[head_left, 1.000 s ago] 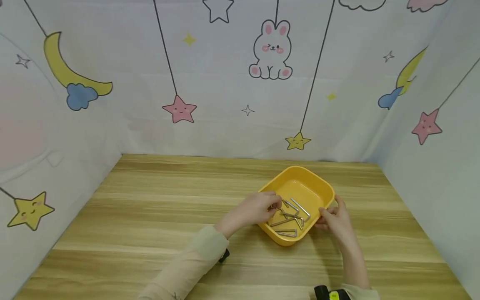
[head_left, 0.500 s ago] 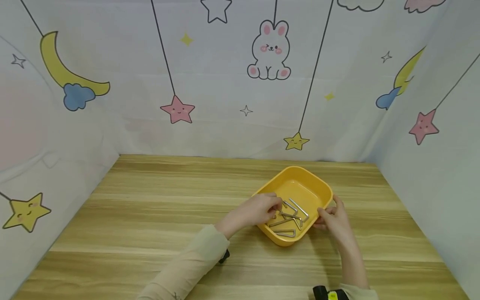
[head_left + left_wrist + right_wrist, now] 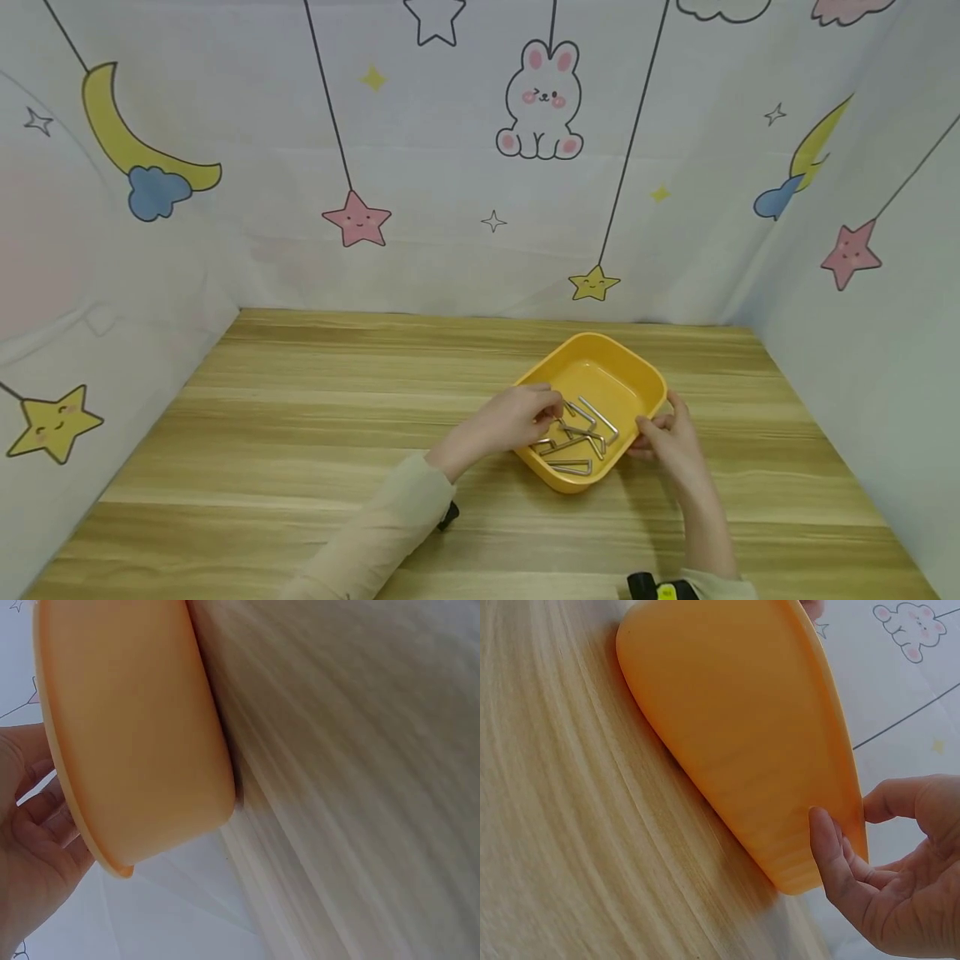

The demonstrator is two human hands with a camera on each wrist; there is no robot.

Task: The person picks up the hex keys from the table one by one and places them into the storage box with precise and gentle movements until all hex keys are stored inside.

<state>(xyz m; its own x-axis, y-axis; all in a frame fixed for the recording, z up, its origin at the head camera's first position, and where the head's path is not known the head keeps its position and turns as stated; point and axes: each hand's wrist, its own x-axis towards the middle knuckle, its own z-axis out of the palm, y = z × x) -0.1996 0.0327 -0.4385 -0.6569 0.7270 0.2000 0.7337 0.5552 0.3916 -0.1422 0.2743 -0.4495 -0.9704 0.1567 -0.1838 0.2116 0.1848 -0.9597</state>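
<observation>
A yellow plastic box (image 3: 615, 377) stands on the wooden table, with several L-shaped metal hex keys (image 3: 598, 418) lying in its near half. My left hand (image 3: 517, 417) reaches over the box's left rim, fingers bent down among the hex keys. Its fingertips are hidden, and I cannot tell whether they hold a key. In the left wrist view, the left fingers (image 3: 56, 814) lie behind the rim. My right hand (image 3: 675, 442) grips the box's right rim, thumb at the edge and fingers against the outer wall, also plain in the right wrist view.
The wooden table (image 3: 337, 383) reaches back to a white cloth backdrop (image 3: 435, 150) printed with stars, a rabbit and moons. More cloth hangs along the left and right sides. Black straps with devices (image 3: 660, 587) sit at the wrists.
The left hand has shifted only slightly inside the box. A hex key by the near left wall now shows more clearly below its fingers. The right hand keeps its hold on the rim.
</observation>
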